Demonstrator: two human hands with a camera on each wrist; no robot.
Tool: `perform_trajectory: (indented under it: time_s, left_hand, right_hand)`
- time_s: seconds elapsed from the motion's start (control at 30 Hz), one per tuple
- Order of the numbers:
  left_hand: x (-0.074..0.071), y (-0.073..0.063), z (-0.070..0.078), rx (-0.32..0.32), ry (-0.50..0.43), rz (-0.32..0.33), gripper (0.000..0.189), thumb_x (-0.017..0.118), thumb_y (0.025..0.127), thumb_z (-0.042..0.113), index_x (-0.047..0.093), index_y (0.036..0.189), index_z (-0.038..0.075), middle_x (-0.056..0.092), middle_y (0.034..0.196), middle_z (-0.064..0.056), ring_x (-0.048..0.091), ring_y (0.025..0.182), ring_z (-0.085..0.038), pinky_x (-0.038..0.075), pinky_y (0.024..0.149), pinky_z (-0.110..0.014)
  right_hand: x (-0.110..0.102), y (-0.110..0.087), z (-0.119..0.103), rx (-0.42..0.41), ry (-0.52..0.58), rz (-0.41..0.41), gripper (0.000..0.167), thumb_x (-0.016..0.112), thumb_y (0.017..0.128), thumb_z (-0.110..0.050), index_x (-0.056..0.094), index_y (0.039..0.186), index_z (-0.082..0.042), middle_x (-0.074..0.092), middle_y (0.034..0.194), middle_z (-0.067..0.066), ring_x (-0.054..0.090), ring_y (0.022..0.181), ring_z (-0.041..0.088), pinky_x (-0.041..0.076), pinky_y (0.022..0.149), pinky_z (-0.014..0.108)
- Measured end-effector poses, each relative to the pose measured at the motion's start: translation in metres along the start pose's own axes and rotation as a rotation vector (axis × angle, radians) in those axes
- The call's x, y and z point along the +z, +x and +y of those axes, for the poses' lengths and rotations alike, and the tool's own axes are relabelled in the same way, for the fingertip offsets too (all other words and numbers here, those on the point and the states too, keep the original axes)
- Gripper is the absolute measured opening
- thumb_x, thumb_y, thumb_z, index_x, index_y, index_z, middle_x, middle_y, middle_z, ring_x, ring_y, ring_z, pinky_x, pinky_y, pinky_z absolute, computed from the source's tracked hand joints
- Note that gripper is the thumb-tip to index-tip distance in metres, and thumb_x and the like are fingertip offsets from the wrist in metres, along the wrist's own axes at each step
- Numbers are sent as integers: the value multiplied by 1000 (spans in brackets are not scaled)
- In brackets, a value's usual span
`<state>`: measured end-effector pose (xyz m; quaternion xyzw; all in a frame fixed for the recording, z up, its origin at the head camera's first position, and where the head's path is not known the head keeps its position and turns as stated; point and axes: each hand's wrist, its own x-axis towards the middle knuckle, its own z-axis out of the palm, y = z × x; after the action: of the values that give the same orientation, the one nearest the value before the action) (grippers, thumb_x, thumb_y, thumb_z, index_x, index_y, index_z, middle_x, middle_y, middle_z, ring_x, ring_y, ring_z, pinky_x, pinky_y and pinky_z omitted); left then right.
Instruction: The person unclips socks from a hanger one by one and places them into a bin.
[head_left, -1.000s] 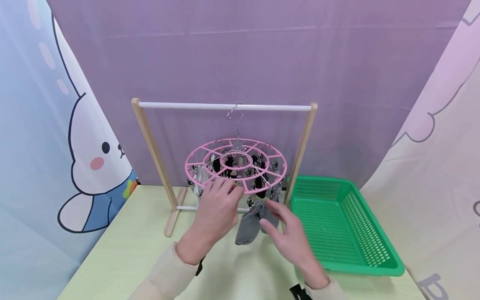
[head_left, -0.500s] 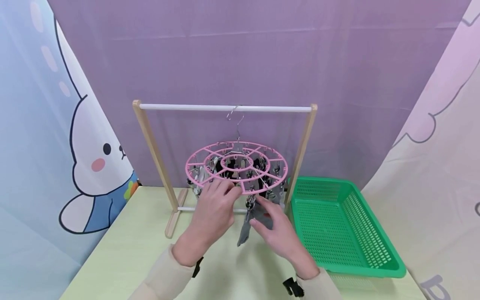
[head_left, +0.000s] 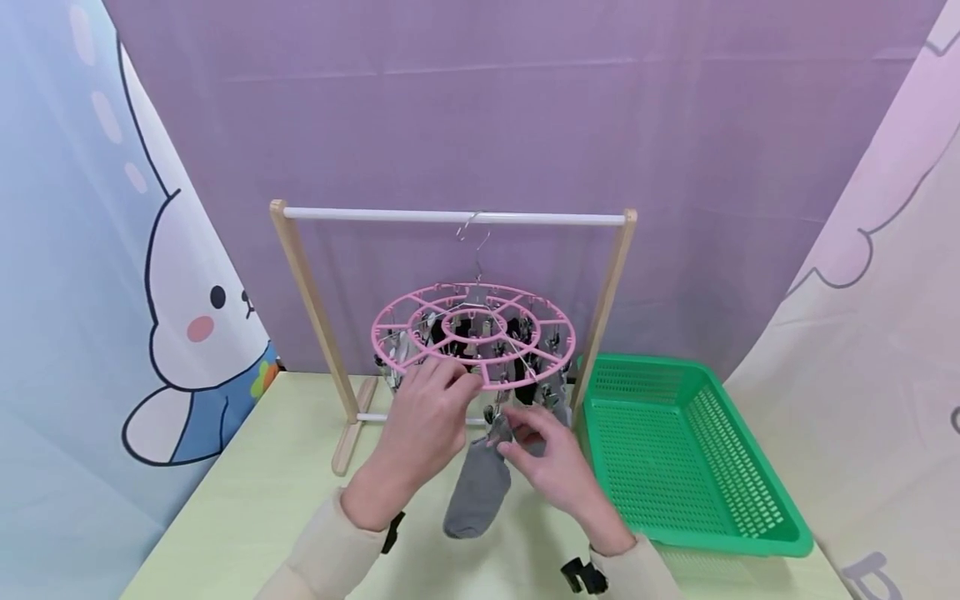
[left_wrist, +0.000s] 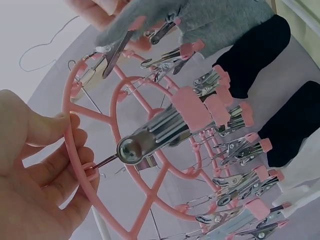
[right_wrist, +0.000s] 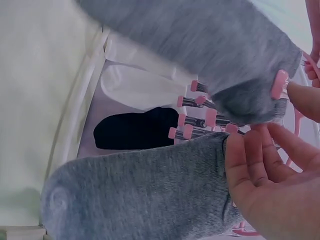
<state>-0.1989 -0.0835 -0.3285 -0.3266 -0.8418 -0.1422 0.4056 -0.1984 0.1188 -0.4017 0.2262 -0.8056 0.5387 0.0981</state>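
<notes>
A: Nearest?
B: Right hand point(head_left: 553, 462) pinching grey sock point(head_left: 477, 490) by the cuff, below the round clip hanger point(left_wrist: 150, 194); left hand point(head_left: 426, 414) gripping the hanger's rim.
A: Progress?
B: Black socks point(left_wrist: 256, 52) hang behind; this cuff appears pegged, hand's release apparently remaining.

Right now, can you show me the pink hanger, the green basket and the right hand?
Pink hanger point(left_wrist: 150, 194): left wrist view, where a spoke meets a ring.
Green basket point(head_left: 667, 458): head view, on its mesh floor.
Right hand point(head_left: 556, 467): head view, on its middle, near the thumb's base.
</notes>
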Motion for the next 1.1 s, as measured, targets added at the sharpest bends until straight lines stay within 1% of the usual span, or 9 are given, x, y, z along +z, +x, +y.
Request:
perform_trajectory:
  time_s: [0.13, 0.27, 0.37, 0.53, 0.63, 0.8, 0.97, 1.03, 1.1]
  left_hand:
    - [-1, 0, -1, 2, -14, -2, 16, 77, 83, -2, 74, 96, 8, 65, 91, -5, 60, 87, -26, 52, 77, -38]
    - [-2, 0, -2, 5, -27, 3, 15, 77, 84, -1, 74, 96, 7, 66, 92, -5, 60, 86, -26, 52, 80, -38]
    - [-2, 0, -4, 5, -38, 9, 12, 76, 86, 0, 74, 95, 7, 66, 91, -4, 60, 86, -25, 52, 80, -38]
    - [-2, -2, -7, 1, -62, 28, 10, 74, 87, -1, 73, 94, 6, 64, 90, -5, 60, 87, -27, 51, 85, -41]
    - [-3, -4, -7, -1, -42, 52, 9, 72, 88, 1, 72, 96, 4, 64, 93, -7, 59, 91, -29, 50, 89, -43]
    - [-6, -12, -1, -5, 0, 145, 10, 71, 89, 3, 72, 99, 2, 64, 96, -11, 60, 91, -30, 51, 83, -43]
    - [-3, -27, 7, 38, -64, 227, 12, 61, 94, 7, 71, 97, 1, 66, 92, -9, 63, 82, -26, 55, 75, -39]
    - [1, -34, 9, 31, -101, 233, 15, 58, 96, 8, 71, 97, 2, 68, 92, -8, 65, 82, -25, 56, 74, -38]
    - [7, -41, 11, -7, -135, 218, 14, 59, 96, 9, 71, 98, 2, 69, 93, -8, 67, 84, -25, 58, 75, -38]
  right_hand:
    - [2, -1, -1, 85, 60, -7, 29, 77, 90, -10, 70, 118, -3, 66, 106, 8, 66, 97, 24, 57, 87, 36]
    - [3, -3, 0, 183, 175, -19, 24, 75, 91, -9, 68, 113, -1, 69, 106, 11, 67, 97, 23, 56, 85, 29]
    - [4, -4, -1, 211, 203, -28, 23, 75, 92, -9, 68, 113, -2, 70, 105, 11, 66, 95, 22, 55, 83, 28]
    - [4, -5, -3, 201, 197, -19, 19, 73, 93, -8, 69, 110, -2, 70, 101, 10, 65, 90, 21, 54, 80, 27]
    - [5, -6, -4, 192, 204, -16, 17, 72, 93, -6, 69, 109, 0, 70, 101, 11, 65, 89, 20, 54, 78, 27]
    - [5, -6, -8, 182, 196, -19, 18, 72, 93, -8, 69, 109, 0, 71, 101, 11, 65, 89, 20, 54, 78, 27]
    - [5, -7, -13, 190, 227, -56, 19, 70, 95, -9, 68, 111, 0, 72, 106, 13, 68, 93, 22, 55, 79, 27]
    - [4, -7, -14, 183, 222, -59, 19, 71, 95, -9, 68, 111, 1, 72, 106, 13, 68, 93, 22, 55, 79, 27]
    - [4, -7, -15, 171, 206, -53, 20, 72, 94, -10, 68, 111, 1, 72, 103, 13, 67, 91, 21, 55, 78, 26]
